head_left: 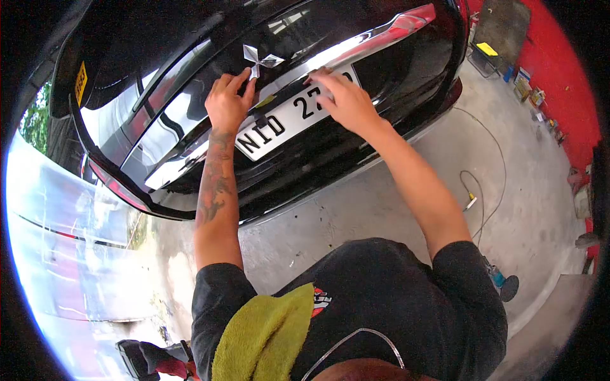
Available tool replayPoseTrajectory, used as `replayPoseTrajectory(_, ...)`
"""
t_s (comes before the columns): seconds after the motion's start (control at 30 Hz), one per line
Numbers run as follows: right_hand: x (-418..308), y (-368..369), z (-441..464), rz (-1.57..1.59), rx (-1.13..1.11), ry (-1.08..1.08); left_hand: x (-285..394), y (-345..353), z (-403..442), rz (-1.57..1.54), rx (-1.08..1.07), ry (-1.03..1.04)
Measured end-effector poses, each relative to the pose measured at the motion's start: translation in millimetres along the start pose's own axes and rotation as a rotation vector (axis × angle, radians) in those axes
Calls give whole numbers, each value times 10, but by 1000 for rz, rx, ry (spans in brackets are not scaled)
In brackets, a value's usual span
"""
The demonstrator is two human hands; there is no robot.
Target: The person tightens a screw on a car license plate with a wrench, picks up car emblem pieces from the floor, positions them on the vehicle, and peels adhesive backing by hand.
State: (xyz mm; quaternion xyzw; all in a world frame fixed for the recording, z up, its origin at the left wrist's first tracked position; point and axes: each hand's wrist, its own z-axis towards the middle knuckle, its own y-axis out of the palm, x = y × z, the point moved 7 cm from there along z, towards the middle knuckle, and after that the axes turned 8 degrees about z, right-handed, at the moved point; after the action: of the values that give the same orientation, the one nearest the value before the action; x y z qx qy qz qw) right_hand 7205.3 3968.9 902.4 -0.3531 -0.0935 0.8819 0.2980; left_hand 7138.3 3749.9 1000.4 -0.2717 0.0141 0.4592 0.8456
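Observation:
A silver three-diamond emblem [262, 60] sits on the black car's tailgate [222, 63]. My left hand [227, 105] has its thumb and forefinger closed at the emblem's lowest diamond. My right hand [346, 105] is slightly blurred, fingers apart, near the lower edge of the chrome trim [368, 39]. It covers part of the white number plate [273, 130], which is fixed below the trim. I cannot see anything held in that hand.
A yellow-green towel [267, 336] hangs over my shoulder. On the concrete floor [406, 184] lie a cable [502, 152] and a teal power tool [497, 276] at the right. Bottles and small items [530, 89] line the red wall [565, 63].

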Motion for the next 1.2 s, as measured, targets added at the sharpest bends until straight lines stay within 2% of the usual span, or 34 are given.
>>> replayPoseTrajectory(0.13, -373, 104, 638, -96, 16, -106, -27, 26, -12, -5, 36, 20)
replayPoseTrajectory(0.23, -373, 270, 837, -171, 25, -176, -25, 11, -9, -13, -6, -14)
replayPoseTrajectory(0.33, -347, 337, 934, -203, 44, -222, -17, -11, -5, -33, 64, -8)
replayPoseTrajectory(1.2, -325, 349, 1002, -164, 14, -185, -18, -25, -29, -24, -23, -53)
